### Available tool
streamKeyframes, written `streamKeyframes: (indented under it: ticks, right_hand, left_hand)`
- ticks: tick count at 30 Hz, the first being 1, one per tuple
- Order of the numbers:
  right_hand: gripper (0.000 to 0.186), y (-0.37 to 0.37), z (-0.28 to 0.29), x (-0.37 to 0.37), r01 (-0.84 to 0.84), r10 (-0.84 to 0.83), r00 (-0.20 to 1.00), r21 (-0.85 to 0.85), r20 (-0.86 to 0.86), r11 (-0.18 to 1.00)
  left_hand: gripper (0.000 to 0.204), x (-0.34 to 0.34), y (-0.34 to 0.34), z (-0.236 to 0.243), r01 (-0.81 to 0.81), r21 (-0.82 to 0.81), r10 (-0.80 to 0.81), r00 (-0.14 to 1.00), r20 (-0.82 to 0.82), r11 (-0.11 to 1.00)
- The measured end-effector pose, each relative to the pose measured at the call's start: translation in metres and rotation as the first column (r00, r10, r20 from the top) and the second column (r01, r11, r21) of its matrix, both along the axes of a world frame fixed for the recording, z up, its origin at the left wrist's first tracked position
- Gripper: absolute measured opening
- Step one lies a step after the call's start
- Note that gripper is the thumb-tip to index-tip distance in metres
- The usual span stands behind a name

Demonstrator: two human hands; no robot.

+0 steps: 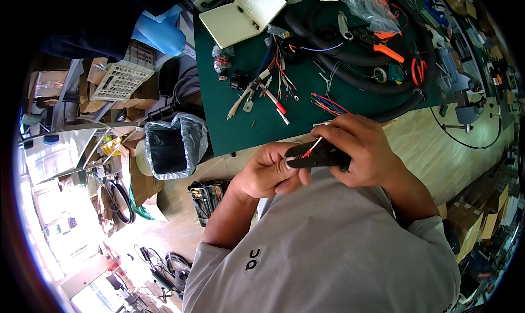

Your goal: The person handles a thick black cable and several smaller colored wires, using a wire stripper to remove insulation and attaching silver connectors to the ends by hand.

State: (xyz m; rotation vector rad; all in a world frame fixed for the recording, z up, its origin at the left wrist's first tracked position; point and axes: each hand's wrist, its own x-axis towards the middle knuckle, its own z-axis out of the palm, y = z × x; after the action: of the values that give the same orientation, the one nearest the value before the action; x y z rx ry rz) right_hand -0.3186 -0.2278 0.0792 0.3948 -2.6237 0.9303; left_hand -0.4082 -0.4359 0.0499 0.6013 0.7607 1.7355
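Note:
In front of my chest, both hands are closed on a dark plier-like tool (320, 159). My left hand (268, 172) holds the tool's left end, its thumb pressed against the jaw. My right hand (361, 149) wraps round the other end, so much of the tool is hidden. A thin wire, white with a red sleeve (307, 153), crosses the jaws and runs up towards my right fingers. Just beyond that hand, a bundle of red and blue wires (331, 103) lies at the bench's near edge, beside a thick black cable (396, 109).
On the green bench (240, 132) lie an open notebook (243, 15), stripped cable ends (268, 94), orange-handled cutters (389, 52) and a tape measure (395, 72). A lined bin (175, 149) stands left of the bench. A vise (469, 112) sits at the right. Cardboard boxes (467, 225) are stacked lower right.

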Motion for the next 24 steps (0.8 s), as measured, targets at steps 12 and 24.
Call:
streamKeyframes:
  ticks: [12,24]
  right_hand:
    - [0.055,-0.004,0.002,0.005,0.064,-0.063,0.998,-0.019,0.016,0.998]
    - [0.058,-0.003,0.009,0.004,-0.014,0.014,0.999,0.006,-0.030,1.000]
  left_hand:
    - [0.016,0.029,0.000,0.031,-0.510,-0.171,0.323,0.734,-0.597,0.843]
    - [0.035,0.013,-0.009,0.022,-0.130,-0.085,0.116,0.981,-0.153,0.988]
